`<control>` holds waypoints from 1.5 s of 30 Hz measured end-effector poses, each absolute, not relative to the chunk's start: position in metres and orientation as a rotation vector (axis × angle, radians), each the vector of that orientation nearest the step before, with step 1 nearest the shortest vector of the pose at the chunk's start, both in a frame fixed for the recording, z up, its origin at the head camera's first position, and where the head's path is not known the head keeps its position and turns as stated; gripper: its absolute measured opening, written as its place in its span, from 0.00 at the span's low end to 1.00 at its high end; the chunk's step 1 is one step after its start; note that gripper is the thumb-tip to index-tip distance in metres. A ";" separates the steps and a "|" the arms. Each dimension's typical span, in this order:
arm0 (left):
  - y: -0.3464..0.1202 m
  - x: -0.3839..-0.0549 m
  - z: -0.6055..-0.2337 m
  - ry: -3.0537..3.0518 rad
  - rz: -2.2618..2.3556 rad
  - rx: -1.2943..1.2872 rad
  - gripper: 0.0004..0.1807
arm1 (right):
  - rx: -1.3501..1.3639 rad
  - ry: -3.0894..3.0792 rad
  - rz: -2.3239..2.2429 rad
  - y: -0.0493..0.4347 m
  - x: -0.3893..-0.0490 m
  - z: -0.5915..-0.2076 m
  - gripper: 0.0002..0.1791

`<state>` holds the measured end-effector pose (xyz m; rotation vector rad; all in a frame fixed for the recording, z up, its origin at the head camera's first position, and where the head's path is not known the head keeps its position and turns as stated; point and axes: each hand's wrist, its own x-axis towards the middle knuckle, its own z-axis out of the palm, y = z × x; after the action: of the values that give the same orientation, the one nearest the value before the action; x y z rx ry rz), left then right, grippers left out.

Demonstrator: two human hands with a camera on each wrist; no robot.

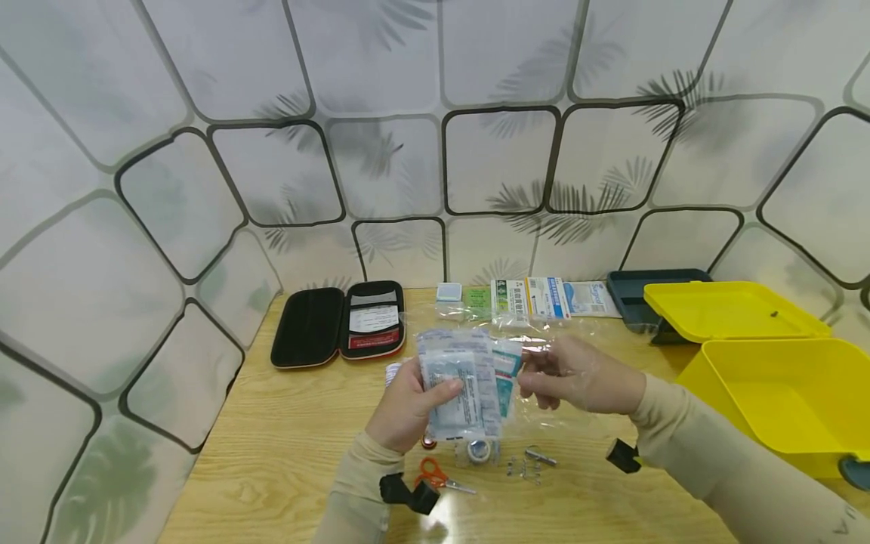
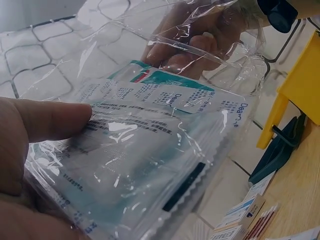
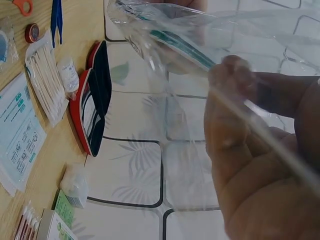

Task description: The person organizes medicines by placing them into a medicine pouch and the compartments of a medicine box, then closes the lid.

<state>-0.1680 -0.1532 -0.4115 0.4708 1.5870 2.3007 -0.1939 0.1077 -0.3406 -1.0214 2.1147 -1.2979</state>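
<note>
My left hand (image 1: pixel 405 408) holds a fanned stack of flat wrapped packets (image 1: pixel 451 412) above the middle of the table, the thumb across the front one. A printed white wrapper (image 2: pixel 165 95) lies behind that front packet, and a teal-and-white packet (image 1: pixel 504 364) sticks out at the right. Thin clear film of a plastic bag (image 2: pixel 65 55) spreads around the stack and across the right hand. My right hand (image 1: pixel 578 375) pinches the clear film, its fingertips right at the end of the teal packet in the right wrist view.
Below lie orange scissors (image 1: pixel 435 474), a tape roll (image 1: pixel 479 451) and small metal pins (image 1: pixel 525 470). An unzipped black case (image 1: pixel 309 329) is back left, several cartons (image 1: pixel 547 297) along the back. At right stands an open yellow box (image 1: pixel 720 393). Cotton swabs (image 3: pixel 46 75) lie beside blue tweezers (image 3: pixel 56 22).
</note>
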 end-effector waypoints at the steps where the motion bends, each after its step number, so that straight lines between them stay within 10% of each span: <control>1: -0.153 -0.168 -0.412 1.592 2.303 0.469 0.21 | -1.020 2.104 -1.322 0.107 -0.194 -0.341 0.10; 23: -0.152 -0.166 -0.413 1.581 2.292 0.504 0.21 | -1.134 1.782 -1.208 0.103 -0.185 -0.340 0.28; 34: -0.199 -0.175 -0.403 1.533 2.800 0.282 0.17 | -1.162 2.049 -1.628 0.152 -0.194 -0.310 0.18; 45: -0.220 -0.175 -0.396 1.542 2.950 0.222 0.21 | -0.605 2.699 -1.077 0.129 -0.233 -0.440 0.14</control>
<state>-0.1752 -0.2201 -0.3962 0.2222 1.5423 2.9500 -0.2326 0.1295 -0.4403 -0.6049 2.6994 -1.0771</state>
